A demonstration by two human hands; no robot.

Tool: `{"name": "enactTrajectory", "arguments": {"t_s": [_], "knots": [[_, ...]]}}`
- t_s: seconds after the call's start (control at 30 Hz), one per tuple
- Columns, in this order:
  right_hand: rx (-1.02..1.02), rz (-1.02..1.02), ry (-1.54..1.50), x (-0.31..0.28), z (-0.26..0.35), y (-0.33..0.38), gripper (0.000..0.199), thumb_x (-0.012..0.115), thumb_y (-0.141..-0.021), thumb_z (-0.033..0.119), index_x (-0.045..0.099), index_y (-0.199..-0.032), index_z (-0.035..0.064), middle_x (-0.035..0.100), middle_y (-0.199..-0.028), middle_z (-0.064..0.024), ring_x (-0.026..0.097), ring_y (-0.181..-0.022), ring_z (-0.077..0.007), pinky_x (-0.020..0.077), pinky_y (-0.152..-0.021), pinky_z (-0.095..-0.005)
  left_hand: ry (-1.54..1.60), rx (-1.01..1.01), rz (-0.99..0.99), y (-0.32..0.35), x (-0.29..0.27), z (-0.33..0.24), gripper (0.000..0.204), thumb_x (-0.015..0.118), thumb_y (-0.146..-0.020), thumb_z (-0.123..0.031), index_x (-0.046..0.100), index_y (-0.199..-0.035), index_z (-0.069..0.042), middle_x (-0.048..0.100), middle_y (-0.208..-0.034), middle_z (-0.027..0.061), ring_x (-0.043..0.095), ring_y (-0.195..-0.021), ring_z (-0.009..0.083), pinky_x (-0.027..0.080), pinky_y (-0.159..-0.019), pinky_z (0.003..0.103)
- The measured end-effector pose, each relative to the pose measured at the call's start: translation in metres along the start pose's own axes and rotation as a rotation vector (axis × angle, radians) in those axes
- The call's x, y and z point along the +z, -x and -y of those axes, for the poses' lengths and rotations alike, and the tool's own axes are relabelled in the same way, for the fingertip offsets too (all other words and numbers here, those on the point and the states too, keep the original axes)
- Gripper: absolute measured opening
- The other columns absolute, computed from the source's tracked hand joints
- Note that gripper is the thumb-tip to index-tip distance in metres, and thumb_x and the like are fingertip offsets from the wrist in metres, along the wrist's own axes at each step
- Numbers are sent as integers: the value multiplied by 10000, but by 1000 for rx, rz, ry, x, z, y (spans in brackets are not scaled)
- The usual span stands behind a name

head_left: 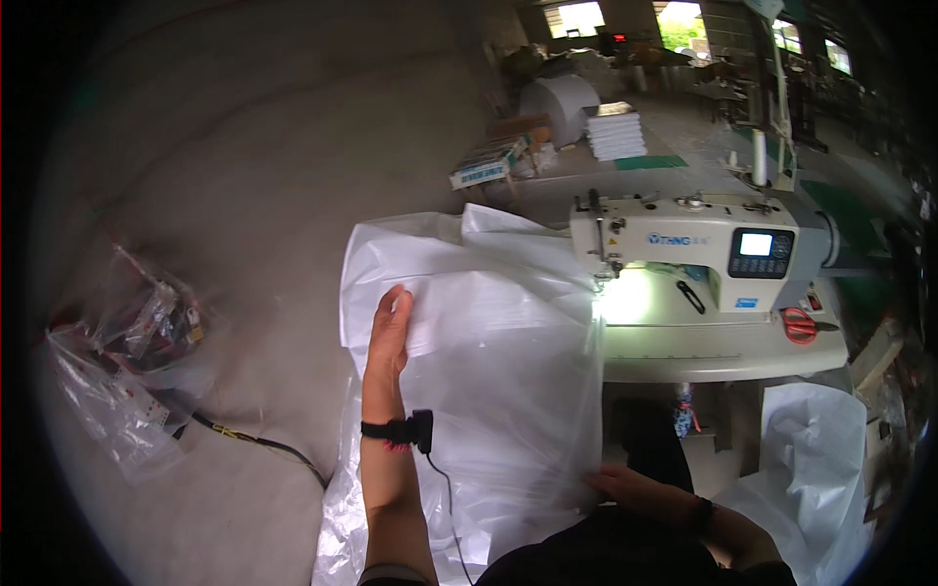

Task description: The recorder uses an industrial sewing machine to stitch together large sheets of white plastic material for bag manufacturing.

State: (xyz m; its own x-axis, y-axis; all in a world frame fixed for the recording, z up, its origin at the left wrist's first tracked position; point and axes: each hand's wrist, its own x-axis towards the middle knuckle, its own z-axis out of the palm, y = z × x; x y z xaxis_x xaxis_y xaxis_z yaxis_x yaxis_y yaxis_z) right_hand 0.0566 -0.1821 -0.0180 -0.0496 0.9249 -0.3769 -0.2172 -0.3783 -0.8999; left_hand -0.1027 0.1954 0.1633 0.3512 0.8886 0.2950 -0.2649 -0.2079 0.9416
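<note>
A large, translucent white plastic sheet [498, 391] hangs in front of me, its folded upper part running up to the needle side of a white sewing machine [635, 230]. My left hand [389, 332] rests against the sheet's left side, fingers stretched upward and not wrapped round it. Its wrist carries a black strap with a small box and a cable. Lower down, near my body, my right hand [640, 490] is at the sheet's right edge, its fingers closed on the plastic; shadow hides part of the grip. The machine's lamp lights the needle area.
On the machine bed lie black thread snips [691, 297] and red-handled scissors [799, 326]. More white sheeting [813, 469] hangs at the right. Clear plastic bags [122, 391] and a black cable [249, 437] lie on the left floor. Behind stand a white stack [614, 135] and a large roll [562, 105].
</note>
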Motion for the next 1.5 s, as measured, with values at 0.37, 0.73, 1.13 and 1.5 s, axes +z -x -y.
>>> {"name": "enactTrajectory", "arguments": {"t_s": [0.37,0.73,1.13,1.5], "knots": [[-10,-47,72,3,-24,-24,315,442,-947,253,596,-1068,6,626,-845,-69,592,-741,-168,476,-644,-304,-300,-561,346,260,43,-20,549,540,-825,-102,420,-1361,-112,571,-673,93,506,-385,149,425,-386,267],[-60,-208,26,16,-27,-15,291,412,-920,175,585,-965,-55,607,-784,-107,582,-677,-203,469,-596,-346,-1057,318,427,306,70,29,356,662,-811,-252,605,-1091,-40,633,-826,133,628,-699,223,505,-617,353],[-51,-252,111,24,-16,6,255,454,-894,161,566,-903,-68,613,-772,-158,646,-662,-258,526,-537,-362,-825,41,626,273,91,102,200,530,-834,-108,583,-974,25,636,-901,153,623,-855,279,487,-760,370],[-333,-203,874,40,-18,8,282,538,-834,252,627,-899,-8,642,-835,-218,639,-827,-371,506,-744,-433,-827,-230,496,299,93,105,346,592,-837,-280,594,-990,31,641,-867,182,629,-828,270,479,-756,349]]}}
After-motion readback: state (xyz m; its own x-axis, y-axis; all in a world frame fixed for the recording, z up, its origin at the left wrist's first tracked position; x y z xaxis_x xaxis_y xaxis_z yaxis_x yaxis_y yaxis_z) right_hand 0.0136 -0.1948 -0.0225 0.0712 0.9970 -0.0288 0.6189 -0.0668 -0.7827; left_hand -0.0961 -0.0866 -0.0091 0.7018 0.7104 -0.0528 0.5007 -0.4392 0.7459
